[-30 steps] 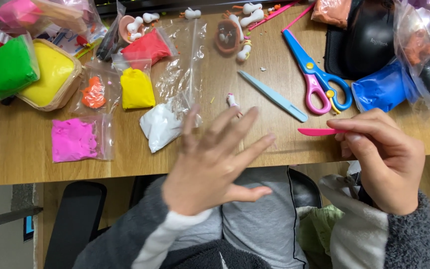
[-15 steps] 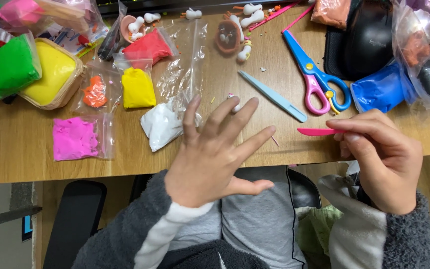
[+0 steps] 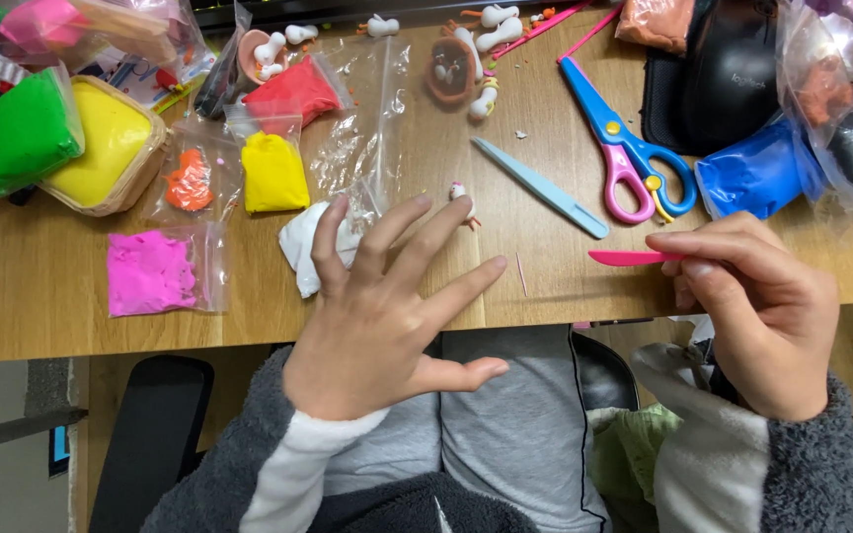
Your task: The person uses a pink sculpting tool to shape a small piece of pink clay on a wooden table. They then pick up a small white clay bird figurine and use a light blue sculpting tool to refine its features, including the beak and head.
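My left hand point(image 3: 387, 306) hovers over the near edge of the wooden desk point(image 3: 41, 326), fingers spread and empty. Its fingertips reach toward a bag of white clay point(image 3: 303, 247) and a tiny white clay figure point(image 3: 462, 197). My right hand point(image 3: 757, 306) pinches a thin pink modelling tool point(image 3: 624, 258), held flat with its tip pointing left above the desk edge. A light blue modelling tool point(image 3: 540, 188) lies between the hands, farther back.
Bagged clay lies at left: pink point(image 3: 150, 271), yellow point(image 3: 271, 173), orange point(image 3: 190, 181), red point(image 3: 293, 94), green point(image 3: 17, 133). A yellow clay tub point(image 3: 101, 158), blue-pink scissors point(image 3: 624, 148), blue clay point(image 3: 757, 173), a black mouse point(image 3: 733, 69) and small white clay pieces point(image 3: 486, 15) sit farther back.
My left hand has slid slightly forward and left with its fingers still spread. My right hand and the pink tool stay where they were.
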